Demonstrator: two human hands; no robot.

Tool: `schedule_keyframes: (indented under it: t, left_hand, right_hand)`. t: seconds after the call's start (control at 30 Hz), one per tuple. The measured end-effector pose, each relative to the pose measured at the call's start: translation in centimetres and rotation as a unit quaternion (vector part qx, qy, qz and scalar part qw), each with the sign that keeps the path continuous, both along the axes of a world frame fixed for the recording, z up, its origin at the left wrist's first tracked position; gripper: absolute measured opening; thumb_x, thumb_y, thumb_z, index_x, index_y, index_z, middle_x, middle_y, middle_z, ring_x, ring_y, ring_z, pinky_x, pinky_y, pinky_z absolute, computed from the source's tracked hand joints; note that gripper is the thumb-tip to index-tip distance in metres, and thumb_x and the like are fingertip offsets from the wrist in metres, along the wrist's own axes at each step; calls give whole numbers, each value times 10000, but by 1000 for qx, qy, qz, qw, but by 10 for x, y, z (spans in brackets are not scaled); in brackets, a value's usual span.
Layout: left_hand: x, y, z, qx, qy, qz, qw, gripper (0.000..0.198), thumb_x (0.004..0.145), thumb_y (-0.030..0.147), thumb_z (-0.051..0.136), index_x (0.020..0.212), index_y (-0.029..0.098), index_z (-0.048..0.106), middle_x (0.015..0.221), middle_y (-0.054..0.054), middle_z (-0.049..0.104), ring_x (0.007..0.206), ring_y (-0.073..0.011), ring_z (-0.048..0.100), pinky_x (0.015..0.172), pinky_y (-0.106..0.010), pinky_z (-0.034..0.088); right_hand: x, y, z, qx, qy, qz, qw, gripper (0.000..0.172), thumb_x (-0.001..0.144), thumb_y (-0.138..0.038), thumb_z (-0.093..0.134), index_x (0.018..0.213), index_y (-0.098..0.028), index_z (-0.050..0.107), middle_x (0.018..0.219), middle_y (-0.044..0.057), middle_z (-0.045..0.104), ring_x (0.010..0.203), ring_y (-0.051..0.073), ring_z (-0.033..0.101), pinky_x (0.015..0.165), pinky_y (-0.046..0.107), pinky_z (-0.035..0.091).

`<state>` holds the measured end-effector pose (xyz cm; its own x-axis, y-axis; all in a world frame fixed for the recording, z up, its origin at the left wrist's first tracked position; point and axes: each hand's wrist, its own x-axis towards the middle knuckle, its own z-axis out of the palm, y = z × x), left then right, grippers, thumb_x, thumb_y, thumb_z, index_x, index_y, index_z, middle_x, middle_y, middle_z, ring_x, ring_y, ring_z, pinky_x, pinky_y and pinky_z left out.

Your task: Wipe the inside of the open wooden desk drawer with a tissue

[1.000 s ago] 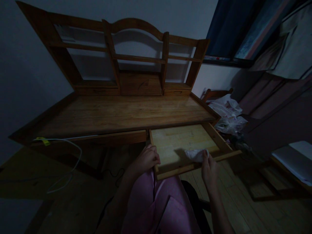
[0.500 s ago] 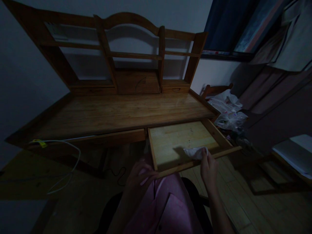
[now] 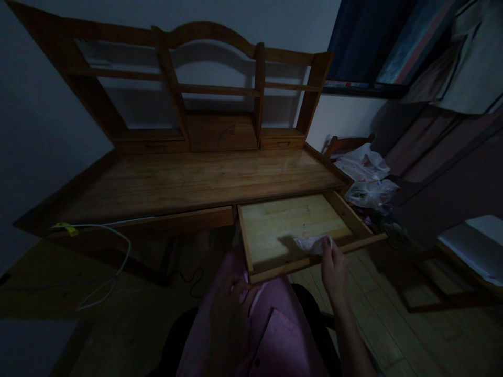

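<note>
A wooden desk [image 3: 188,180] with a shelf hutch stands in a dim room. Its right drawer [image 3: 288,226] is pulled out, pale wood inside. My right hand [image 3: 333,267] pinches a crumpled white tissue [image 3: 312,243] that lies on the drawer floor near the front rail. My left hand [image 3: 228,309] rests low on my lap over pink clothing [image 3: 275,335], its fingers curled; nothing shows in them.
A white cable [image 3: 106,262] hangs off the desk's left front edge to the wooden floor. White plastic bags [image 3: 365,178] lie on a chair to the right of the desk. A dark low surface with white paper [image 3: 475,246] stands at the far right.
My left hand has left the drawer's front left corner and dropped onto my lap. My right hand and the tissue have shifted slightly left along the drawer front.
</note>
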<state>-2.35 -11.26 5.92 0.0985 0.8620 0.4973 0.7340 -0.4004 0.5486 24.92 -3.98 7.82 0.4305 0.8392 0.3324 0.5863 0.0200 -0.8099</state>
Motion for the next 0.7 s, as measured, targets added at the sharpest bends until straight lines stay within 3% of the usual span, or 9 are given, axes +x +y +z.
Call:
schedule_keyframes:
  t: [0.13,0.23,0.43,0.57,0.7]
  left_hand:
    - [2,2,1,14,24,20,999,164,892,220,581,899,295,726,897,-58,674,874,-251,611,717,-368,507]
    - [2,1,3,8,75,33,997,192,904,184,560,918,282,725,961,-66,679,945,-262,603,780,-384,510]
    - [-2,6,-7,20,193,-8,981,272,898,92,517,1011,256,703,1087,-75,681,1055,-271,577,849,-405,503]
    - [-9,14,-15,48,200,-8,979,179,904,140,531,905,231,686,947,-88,682,879,-238,620,750,-361,513]
    - [-25,14,-10,-1,166,-14,986,220,881,106,501,901,239,675,942,-74,668,861,-220,618,740,-326,493]
  right_hand:
    - [-1,0,0,1,-4,-12,1000,527,987,-567,370,947,-141,679,764,73,664,687,189,570,650,272,371]
    - [-2,0,0,9,-19,-20,1000,523,989,-559,367,871,-146,664,707,51,630,637,170,535,617,265,343]
    - [-1,0,0,7,-12,-14,1000,505,988,-560,365,848,-159,638,680,34,601,636,167,525,613,264,335]
    - [0,-1,0,6,-5,-9,1000,492,987,-561,367,836,-164,616,675,22,572,638,164,511,605,261,325]
    - [-1,-1,1,14,-7,-10,1000,491,988,-551,372,840,-157,623,669,17,568,626,157,501,602,262,317]
